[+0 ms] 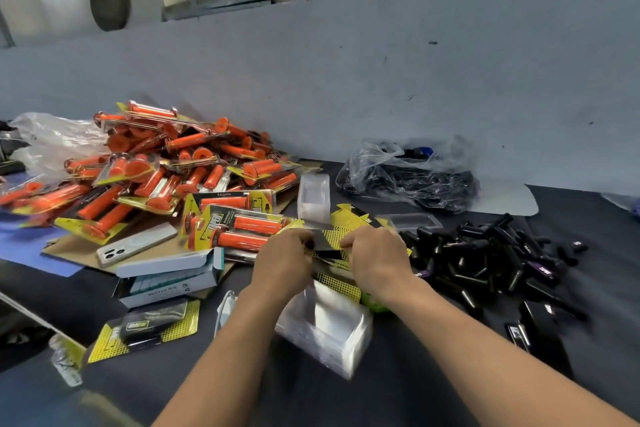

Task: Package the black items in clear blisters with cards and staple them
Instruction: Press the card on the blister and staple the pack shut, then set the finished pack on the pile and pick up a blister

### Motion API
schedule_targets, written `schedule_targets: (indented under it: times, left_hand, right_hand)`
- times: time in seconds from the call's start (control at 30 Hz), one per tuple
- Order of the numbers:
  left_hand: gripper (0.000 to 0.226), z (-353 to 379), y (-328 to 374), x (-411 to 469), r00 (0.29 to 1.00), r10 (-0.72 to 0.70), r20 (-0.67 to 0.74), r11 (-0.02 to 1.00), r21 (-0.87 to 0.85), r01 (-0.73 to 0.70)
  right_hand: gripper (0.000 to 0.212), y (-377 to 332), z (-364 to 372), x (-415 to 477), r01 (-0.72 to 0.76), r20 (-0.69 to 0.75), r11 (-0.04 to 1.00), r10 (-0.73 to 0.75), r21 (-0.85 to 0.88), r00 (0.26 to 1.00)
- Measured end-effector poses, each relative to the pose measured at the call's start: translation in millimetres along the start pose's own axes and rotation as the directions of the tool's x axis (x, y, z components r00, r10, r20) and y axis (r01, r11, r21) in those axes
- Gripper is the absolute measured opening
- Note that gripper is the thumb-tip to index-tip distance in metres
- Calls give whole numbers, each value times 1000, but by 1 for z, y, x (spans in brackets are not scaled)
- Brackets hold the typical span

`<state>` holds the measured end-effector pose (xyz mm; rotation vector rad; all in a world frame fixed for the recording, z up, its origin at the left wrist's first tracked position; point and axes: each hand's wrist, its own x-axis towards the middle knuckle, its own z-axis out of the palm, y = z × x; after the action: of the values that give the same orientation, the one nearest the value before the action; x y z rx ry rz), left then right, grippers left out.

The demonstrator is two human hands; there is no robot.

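So, pinching a yellow-and-black card [327, 242] dead centre with left hand [282, 263] and right hand [377, 260], fingers of both curled onto it. Got the loose black items [485, 253] heaped just right of that, clear blisters [325, 329] stacked under the wrists, orange packs [173, 177] piled left.

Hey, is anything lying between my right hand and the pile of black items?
Nothing visible does. The right hand, holding a yellow card with the left hand, sits directly beside the pile of black items.
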<state>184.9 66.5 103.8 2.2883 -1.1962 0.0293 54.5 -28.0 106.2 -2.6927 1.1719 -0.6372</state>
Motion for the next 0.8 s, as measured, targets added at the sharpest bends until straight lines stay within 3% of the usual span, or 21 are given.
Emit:
schedule_targets:
  times: [0.1,0.17,0.27,0.33,0.43,0.5,0.6,0.7,0.8]
  left_hand:
    - [65,0,2,-12,972,-23,-234,991,-131,-8]
    - [61,-2,-2,-19,948,-55,-315,992,-129,15]
    - [40,-6,-10,-25,985,-108,-135,986,109,123]
    - [43,-6,-13,-28,991,-132,6,966,223,127]
    - [63,-3,-17,-30,981,-142,130,972,207,114]
    - [48,-2,-16,-32,985,-119,122,968,233,88]
    - [33,-3,-13,-37,992,-113,48,949,300,93]
    - [44,-4,-10,-43,995,-90,-52,952,287,101]
    - [52,-11,-11,-46,988,-111,-109,982,139,126]
  right_hand:
    - [38,-3,2,-6,29,-219,997,-43,-69,975]
    - [34,-1,5,-8,40,-207,996,-57,-83,977]
    - [17,4,2,-10,-19,-161,998,28,57,987]
    - [14,7,-4,-18,-24,-289,991,62,135,955]
    - [9,22,-17,-43,-29,-544,990,99,136,833]
    - [12,43,-24,-67,-74,-625,995,100,68,774]
    - [27,71,-21,-110,-156,-520,978,60,-142,852]
    - [23,83,-12,-140,-132,-113,905,94,-405,989]
    - [23,89,-7,-151,-61,206,923,149,-380,967]
